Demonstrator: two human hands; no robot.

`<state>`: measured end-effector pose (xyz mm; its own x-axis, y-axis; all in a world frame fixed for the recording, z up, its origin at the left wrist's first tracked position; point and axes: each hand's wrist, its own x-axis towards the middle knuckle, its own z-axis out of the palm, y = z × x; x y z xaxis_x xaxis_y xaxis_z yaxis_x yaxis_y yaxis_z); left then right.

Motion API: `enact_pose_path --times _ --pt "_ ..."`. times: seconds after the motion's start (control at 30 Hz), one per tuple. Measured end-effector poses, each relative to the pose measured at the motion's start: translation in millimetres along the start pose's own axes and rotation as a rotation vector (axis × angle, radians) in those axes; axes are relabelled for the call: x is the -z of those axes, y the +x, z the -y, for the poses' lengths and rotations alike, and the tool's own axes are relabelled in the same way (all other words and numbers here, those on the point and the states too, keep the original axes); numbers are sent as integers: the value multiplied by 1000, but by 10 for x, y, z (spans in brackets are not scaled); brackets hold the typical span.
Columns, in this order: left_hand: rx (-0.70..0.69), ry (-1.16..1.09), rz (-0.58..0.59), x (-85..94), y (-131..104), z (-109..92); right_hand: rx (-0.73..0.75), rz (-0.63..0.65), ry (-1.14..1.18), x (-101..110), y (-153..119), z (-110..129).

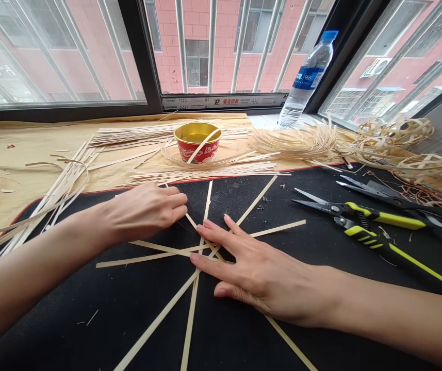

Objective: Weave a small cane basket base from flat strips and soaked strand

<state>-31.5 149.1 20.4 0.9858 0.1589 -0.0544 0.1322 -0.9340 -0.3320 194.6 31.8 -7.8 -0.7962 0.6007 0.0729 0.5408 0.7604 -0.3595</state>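
Several pale bamboo strips [159,317] cross one another in a star shape on the black mat [69,319]. My left hand [151,208] is closed at the upper left of the star, around one bamboo strip whose end shows just above the knuckles. That strip runs down to the right, beneath my other hand. With fingers spread, my right hand [259,263] lies flat over the crossing point and presses on the strips. Part of the crossing is hidden under its fingers.
Yellow-handled shears [360,216] and a dark pair of cutters [383,193] lie at right. Behind the mat are a red bowl [197,147], bundled strips [131,135], coiled strips [298,141] and a water bottle [308,77] by the window. Loose strips [62,196] lie at left.
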Motion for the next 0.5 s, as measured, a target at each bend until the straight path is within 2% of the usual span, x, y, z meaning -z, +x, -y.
enact_pose_path --times 0.2,0.5 --pt "58 16 34 -83 -74 117 13 -40 23 -32 -24 -8" --pt "95 -27 -8 -57 -42 53 0 -40 8 -34 -19 -3"
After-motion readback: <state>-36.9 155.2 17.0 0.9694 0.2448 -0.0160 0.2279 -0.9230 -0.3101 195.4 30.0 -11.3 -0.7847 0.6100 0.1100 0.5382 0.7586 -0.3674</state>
